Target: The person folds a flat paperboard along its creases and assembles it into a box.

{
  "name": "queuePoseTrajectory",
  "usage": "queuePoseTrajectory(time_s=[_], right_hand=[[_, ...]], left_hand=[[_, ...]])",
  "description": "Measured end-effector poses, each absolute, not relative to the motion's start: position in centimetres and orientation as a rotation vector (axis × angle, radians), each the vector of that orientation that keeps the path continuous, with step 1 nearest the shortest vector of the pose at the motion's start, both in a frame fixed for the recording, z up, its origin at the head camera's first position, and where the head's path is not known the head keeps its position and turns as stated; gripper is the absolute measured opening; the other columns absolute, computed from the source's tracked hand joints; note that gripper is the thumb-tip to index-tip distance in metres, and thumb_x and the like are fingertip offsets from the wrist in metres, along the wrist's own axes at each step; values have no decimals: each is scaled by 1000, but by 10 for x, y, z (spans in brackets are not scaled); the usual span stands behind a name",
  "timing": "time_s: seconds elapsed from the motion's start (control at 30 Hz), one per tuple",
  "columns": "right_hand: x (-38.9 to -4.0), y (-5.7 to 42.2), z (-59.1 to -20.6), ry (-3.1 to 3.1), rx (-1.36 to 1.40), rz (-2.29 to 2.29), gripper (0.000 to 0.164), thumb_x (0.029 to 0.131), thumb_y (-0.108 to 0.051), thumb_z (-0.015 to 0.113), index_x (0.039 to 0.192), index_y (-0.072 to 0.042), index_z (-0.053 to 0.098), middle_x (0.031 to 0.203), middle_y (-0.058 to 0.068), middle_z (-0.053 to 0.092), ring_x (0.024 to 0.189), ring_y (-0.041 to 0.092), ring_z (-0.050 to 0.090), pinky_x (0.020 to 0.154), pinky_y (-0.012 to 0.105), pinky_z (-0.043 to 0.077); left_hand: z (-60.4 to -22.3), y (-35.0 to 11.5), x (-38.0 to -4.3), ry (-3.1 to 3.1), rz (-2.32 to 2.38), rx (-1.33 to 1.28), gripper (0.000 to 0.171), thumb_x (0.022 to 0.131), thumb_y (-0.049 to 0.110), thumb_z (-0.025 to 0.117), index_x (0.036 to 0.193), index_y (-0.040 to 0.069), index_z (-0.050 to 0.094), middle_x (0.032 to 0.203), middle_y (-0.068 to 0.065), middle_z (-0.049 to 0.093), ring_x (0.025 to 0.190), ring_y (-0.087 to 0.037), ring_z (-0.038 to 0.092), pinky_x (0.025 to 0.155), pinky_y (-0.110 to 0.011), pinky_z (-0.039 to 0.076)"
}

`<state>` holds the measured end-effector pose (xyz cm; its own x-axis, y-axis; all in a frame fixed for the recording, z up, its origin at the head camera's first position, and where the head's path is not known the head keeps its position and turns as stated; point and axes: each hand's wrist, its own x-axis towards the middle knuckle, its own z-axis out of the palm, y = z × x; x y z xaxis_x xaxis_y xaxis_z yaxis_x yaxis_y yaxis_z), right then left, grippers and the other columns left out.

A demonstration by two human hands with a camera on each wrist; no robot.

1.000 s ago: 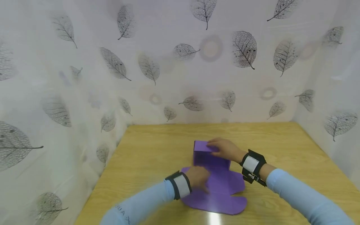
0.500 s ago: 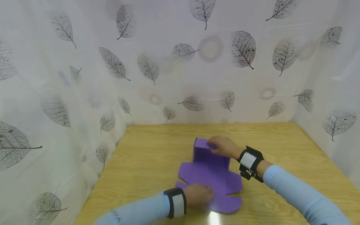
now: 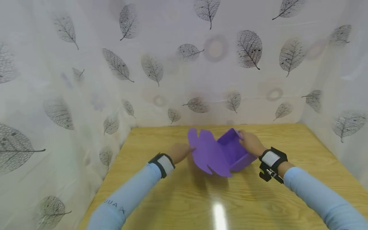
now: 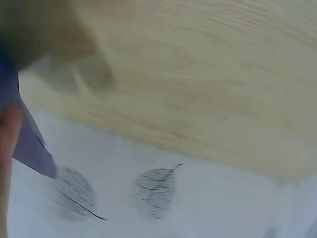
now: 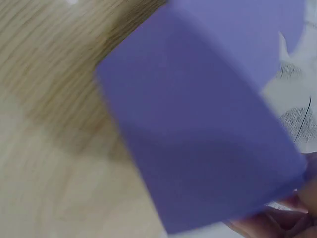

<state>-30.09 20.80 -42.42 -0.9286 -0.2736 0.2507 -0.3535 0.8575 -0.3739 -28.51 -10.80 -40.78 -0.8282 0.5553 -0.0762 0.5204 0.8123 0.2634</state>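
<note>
A purple cardboard box (image 3: 233,149) is tilted over the table with its inside showing in the head view. Its lid (image 3: 207,152), with slits and rounded flaps, spreads out to the left. My left hand (image 3: 179,152) pinches the lid's outer left edge; in the left wrist view only a finger (image 4: 7,136) and a corner of the purple card (image 4: 34,154) appear. At the right, my right hand (image 3: 251,142) grips the box's upper right rim. The right wrist view is filled by an outer wall (image 5: 193,134) of the box, partly hiding the fingers (image 5: 265,224) behind its lower edge.
A wooden table (image 3: 178,198) lies below, with a bright glare spot (image 3: 219,215) near its front. A pale leaf-patterned curtain (image 3: 172,64) closes off the back and both sides.
The box has been lifted and turned, so its lid points left rather than toward me. My left hand has moved up from the lid's front to its edge; the right has shifted right.
</note>
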Motion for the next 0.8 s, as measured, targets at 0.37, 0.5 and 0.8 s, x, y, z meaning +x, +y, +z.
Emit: queuePoseTrajectory(time_s=[0.37,0.5,0.8], right_hand=[[-281,220,-456,-2927,476,600,15,84,-8,57,86,5,63,71,10,65,60,16,57,52,29,46],[-277,225,-465,-2956,512,596,14,83,-7,58,79,3,66,68,7,65,59,12,55,53,28,46],[-258,218,-453,-3089,772,721,16,85,-6,56,76,0,67,65,3,65,55,6,54,49,20,43]], left_hand=[[-370,-92,-332,2918,824,535,30,90,15,46,109,4,67,94,-14,67,49,-8,33,45,-18,30],[-362,-81,-335,2962,736,524,30,86,12,55,115,9,64,114,-12,66,78,-15,61,69,-24,50],[-350,-69,-339,3043,561,445,50,89,9,54,137,12,43,130,-11,56,119,-26,54,104,-36,40]])
